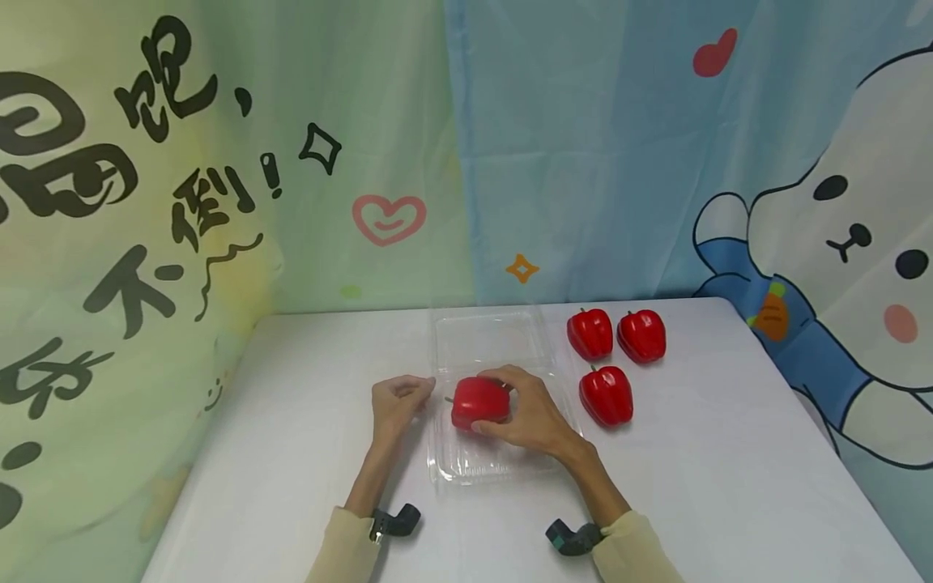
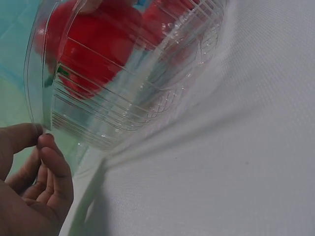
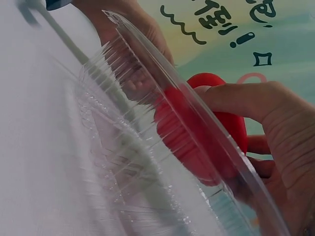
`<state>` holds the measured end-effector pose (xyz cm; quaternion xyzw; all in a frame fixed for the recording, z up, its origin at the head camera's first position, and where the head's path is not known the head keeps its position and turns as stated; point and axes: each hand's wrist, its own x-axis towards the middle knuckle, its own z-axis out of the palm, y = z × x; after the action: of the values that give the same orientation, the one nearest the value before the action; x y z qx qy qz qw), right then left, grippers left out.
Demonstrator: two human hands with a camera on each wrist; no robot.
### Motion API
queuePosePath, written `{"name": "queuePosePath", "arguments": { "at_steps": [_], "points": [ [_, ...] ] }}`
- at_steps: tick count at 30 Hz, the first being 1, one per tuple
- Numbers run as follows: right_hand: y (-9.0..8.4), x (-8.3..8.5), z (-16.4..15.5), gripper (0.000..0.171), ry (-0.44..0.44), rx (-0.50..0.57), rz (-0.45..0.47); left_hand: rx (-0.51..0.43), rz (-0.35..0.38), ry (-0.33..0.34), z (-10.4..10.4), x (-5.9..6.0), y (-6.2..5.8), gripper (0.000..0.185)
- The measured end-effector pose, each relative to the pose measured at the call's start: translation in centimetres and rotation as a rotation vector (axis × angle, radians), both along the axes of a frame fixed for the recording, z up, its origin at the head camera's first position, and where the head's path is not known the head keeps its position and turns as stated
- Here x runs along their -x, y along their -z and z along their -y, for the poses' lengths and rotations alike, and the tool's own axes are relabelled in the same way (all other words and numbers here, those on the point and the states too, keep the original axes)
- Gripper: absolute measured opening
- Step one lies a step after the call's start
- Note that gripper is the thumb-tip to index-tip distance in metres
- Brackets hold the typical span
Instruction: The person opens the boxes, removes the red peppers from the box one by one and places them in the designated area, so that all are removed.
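Note:
A clear plastic clamshell box (image 1: 466,470) lies with its lid laid back on the table. Over its near half my right hand (image 1: 530,413) grips a red bell pepper (image 1: 479,402), thumb on the near side and fingers on the far side, the green stem pointing left. In the right wrist view the pepper (image 3: 229,128) sits partly below the box rim. My left hand (image 1: 397,405) pinches the left edge of the box between thumb and fingertips, as the left wrist view shows with the hand (image 2: 37,182) at the rim.
Three more red bell peppers stand right of the box: one at the back (image 1: 590,334), one beside it (image 1: 641,336), one nearer (image 1: 607,396). A white cloth covers the table (image 1: 306,421). Printed curtains (image 1: 568,162) hang behind and at the left.

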<state>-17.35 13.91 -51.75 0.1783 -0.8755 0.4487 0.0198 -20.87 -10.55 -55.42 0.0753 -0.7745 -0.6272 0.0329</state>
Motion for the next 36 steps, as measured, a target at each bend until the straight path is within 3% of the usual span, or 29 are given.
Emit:
{"name": "queuePosePath", "arguments": {
  "at_steps": [15,36],
  "points": [
    [-0.24,-0.22,-0.81,0.082,0.044,0.031,-0.021,-0.038,0.017,-0.007,-0.29,-0.29,0.04,0.02],
    [-0.65,0.11,-0.94,0.079,0.059,0.081,-0.079,-0.01,0.039,-0.007,-0.08,-0.39,-0.37,0.024]
  ]
}}
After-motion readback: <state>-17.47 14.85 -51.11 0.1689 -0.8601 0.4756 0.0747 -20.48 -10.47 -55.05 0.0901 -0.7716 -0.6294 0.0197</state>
